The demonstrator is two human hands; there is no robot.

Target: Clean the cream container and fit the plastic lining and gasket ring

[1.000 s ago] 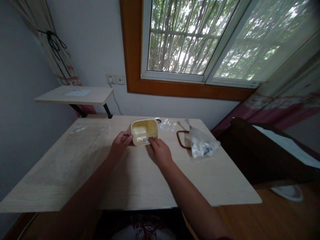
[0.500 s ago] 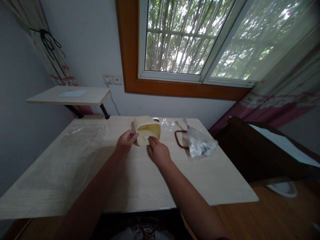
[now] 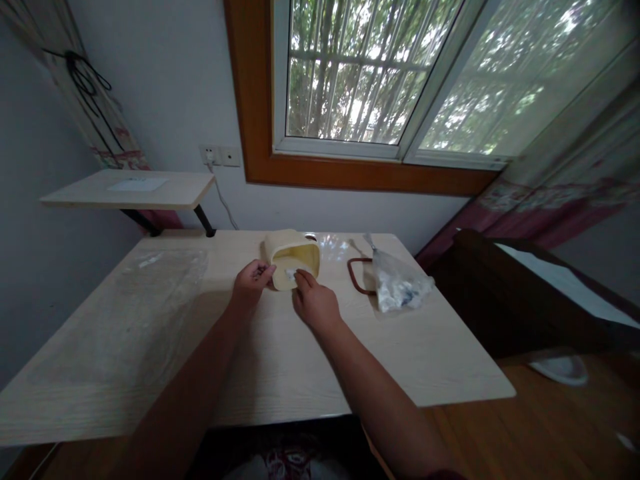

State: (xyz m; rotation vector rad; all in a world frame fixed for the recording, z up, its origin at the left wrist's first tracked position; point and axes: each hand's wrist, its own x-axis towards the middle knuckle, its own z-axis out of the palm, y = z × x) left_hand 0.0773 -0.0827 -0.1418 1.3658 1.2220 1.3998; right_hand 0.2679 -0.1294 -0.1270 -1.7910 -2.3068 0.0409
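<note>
A cream-yellow plastic container (image 3: 281, 248) lies on its side near the table's back edge, its wide opening facing me. My left hand (image 3: 253, 279) is closed at the left lower corner of the opening, thumb and fingers on the rim. Just inside the lower wall shows a small white piece (image 3: 291, 273), too small to name. My right hand (image 3: 316, 300) reaches in at the lower right of the opening, its fingers closed together against that white piece. The undersides of the right fingers are hidden from me.
To the right lies a clear plastic bag (image 3: 400, 283) of white parts, with a red-brown loop handle (image 3: 353, 275) beside it. A flat clear plastic sheet (image 3: 135, 313) covers the left of the pale table (image 3: 300, 373). A raised shelf (image 3: 175, 193) stands at the back left.
The view has shifted slightly. My right fingertips have moved very little beside the white piece, and my left hand keeps its place on the container's rim.
</note>
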